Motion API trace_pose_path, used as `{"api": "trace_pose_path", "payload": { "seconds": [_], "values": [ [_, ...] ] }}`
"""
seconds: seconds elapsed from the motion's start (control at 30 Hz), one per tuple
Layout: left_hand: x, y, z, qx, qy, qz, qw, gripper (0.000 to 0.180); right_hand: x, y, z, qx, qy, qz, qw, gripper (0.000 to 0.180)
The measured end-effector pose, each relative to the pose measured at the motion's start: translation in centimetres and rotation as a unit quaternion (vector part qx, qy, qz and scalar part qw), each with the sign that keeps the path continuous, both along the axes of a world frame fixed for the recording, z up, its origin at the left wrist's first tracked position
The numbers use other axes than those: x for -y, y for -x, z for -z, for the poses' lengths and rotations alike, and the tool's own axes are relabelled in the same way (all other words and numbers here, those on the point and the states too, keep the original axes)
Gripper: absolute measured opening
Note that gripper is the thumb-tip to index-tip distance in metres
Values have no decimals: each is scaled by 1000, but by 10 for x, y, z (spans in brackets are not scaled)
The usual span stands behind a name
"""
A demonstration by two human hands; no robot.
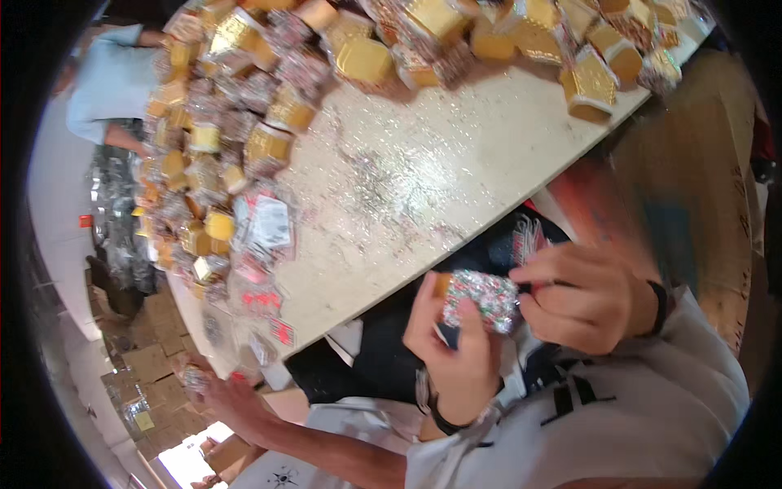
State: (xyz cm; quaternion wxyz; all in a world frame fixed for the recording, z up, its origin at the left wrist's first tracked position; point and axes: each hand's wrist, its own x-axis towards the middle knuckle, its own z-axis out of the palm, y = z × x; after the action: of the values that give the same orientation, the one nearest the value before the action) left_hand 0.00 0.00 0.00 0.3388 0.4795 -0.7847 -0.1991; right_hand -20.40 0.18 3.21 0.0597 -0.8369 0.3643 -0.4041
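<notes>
My left hand (456, 342) grips a small glitter-covered box (482, 300), its thumb across the front. The box is silvery with red and green specks, and a bit of gold shows at its left end. At the box's right end my right hand (582, 297) is closed, fingertips pinched against the edge. What those fingertips hold, if anything, is too small to make out. Both hands are above my lap, just off the near edge of the white table (391, 253). Behind the right fingers lies a clear packet with red and white stripes (529, 238).
Many gold and glittery boxes (366, 61) crowd the table's far and left sides. Loose glitter (399, 179) covers its middle. Clear packets (269, 224) lie at the left. A co-worker's hand (199, 379) holds a small item; another person (114, 85) stands far left. Cardboard (684, 196) is at right.
</notes>
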Motion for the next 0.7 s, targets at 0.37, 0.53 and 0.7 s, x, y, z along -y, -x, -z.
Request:
{"api": "trace_pose_path", "payload": {
  "seconds": [0.37, 0.53, 0.7],
  "values": [
    [17, -10, -15, -1, -203, 96, 974, 67, 5, -1, 7, -76, 7, -54, 996, 23],
    [13, -8, -21, -18, -190, 100, 976, 66, 11, 6, 16, -18, -34, -104, 994, 20],
    [21, -6, -19, -42, -186, 76, 979, 64, 25, 7, 27, 30, -87, -124, 988, 17]
  ]
}}
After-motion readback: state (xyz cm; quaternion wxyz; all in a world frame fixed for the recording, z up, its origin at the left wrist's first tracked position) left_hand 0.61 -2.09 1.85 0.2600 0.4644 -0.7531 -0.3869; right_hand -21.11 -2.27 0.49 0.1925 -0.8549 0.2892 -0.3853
